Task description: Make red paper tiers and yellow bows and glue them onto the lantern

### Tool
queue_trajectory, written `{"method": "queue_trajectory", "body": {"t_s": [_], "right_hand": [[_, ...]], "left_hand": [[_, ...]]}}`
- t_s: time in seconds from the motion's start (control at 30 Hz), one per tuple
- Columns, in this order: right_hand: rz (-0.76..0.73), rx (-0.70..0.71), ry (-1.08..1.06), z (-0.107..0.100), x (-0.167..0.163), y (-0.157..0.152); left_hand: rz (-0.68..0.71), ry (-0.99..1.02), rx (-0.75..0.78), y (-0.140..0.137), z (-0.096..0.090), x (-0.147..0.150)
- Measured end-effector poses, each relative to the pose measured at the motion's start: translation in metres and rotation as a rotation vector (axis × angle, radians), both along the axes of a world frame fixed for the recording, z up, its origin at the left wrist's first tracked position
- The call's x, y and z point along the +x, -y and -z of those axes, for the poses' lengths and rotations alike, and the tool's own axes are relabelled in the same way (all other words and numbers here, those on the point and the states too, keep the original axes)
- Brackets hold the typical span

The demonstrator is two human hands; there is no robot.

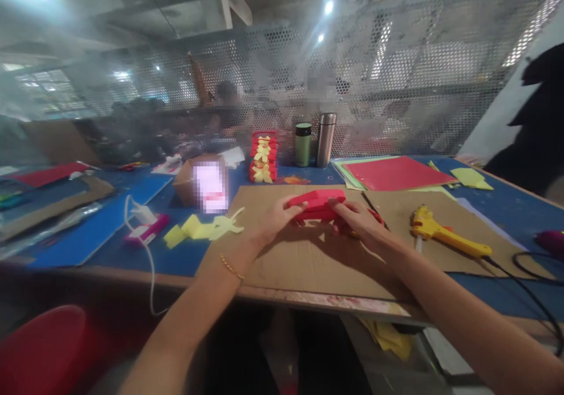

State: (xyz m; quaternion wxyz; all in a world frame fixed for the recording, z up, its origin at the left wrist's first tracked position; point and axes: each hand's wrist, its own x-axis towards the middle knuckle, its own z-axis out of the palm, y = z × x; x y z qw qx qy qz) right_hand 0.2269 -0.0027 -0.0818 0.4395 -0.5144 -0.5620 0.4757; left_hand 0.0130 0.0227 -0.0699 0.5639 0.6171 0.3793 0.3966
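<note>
Arms (189, 313) hold red pc (319, 197) inside tbl edge (317, 298) (roomy).

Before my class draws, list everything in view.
Piece: 1, red, centre
Cardboard: count unclear, brown, middle
Glue gun: 1, yellow, right
Sheet: 1, red, back right
Stack: 1, red and yellow, back
Cup: 1, green, back
Flask: 1, silver, back
Box: 1, brown, left
Screen: 1, pale, by box
Scraps: several, yellow, left
Power strip: 1, purple, left
Tub: 1, red, lower left
Table: 1, blue, beneath
Mesh: 1, grey, behind
Left hand: 1, bare, on piece
Right hand: 1, bare, on piece
</note>
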Motion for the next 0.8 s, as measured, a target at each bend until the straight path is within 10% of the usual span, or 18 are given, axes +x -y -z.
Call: {"method": "queue_trajectory", "body": {"t_s": [0.3,0.8], "right_hand": [[-0.063,0.065,0.009,0.006,0.008,-0.003],[0.029,-0.089,0.015,-0.005,-0.006,0.003]], "left_hand": [[0.062,0.154,-0.245,-0.015,-0.003,-0.003],[0.123,0.1,-0.13,0.002,0.003,-0.002]]}}
